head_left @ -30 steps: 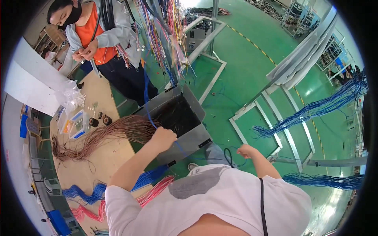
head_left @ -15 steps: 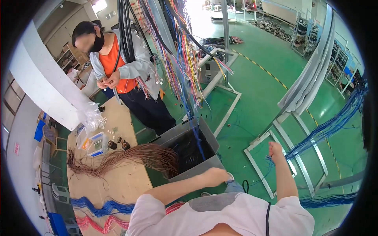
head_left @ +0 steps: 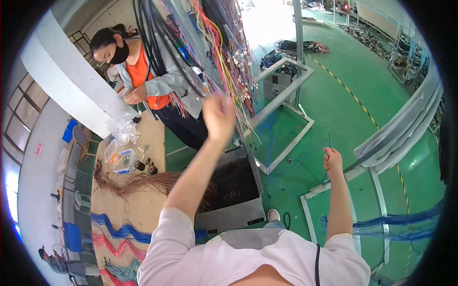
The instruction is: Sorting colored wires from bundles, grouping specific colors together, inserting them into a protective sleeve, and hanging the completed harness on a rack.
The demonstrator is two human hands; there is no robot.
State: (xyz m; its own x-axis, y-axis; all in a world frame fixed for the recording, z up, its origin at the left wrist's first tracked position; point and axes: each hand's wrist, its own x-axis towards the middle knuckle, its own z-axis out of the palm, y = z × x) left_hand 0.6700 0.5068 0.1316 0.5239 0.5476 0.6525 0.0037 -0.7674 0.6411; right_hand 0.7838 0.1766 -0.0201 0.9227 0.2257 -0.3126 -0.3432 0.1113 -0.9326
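My right hand (head_left: pixel 332 162) is closed in a fist, out in front above a pale metal frame. A thin blue wire (head_left: pixel 329 139) sticks up from the fist, and a short piece shows below it. My left hand (head_left: pixel 218 114) is raised at the hanging bundle of many-coloured wires (head_left: pixel 234 62), some tipped with small white connectors. Motion smears its fingers, so I cannot make out whether it grips any of them. To the right, a bundle of blue wires (head_left: pixel 381 228) stretches sideways beneath my right forearm, blurred.
A grey bin (head_left: pixel 229 217) stands below my left arm. The wooden table (head_left: pixel 152 217) carries brown wires (head_left: pixel 143 185), blue wires (head_left: pixel 121 229), pink wires, small containers and a plastic bag. Beyond it stands a co-worker (head_left: pixel 143 71). A grey cloth (head_left: pixel 405 128) drapes a metal rack.
My left hand has risen from beside the bin to the hanging wires. My right hand stays closed, now with a wire upright above it. The blue bundle at right hangs lower, and the view has shifted.
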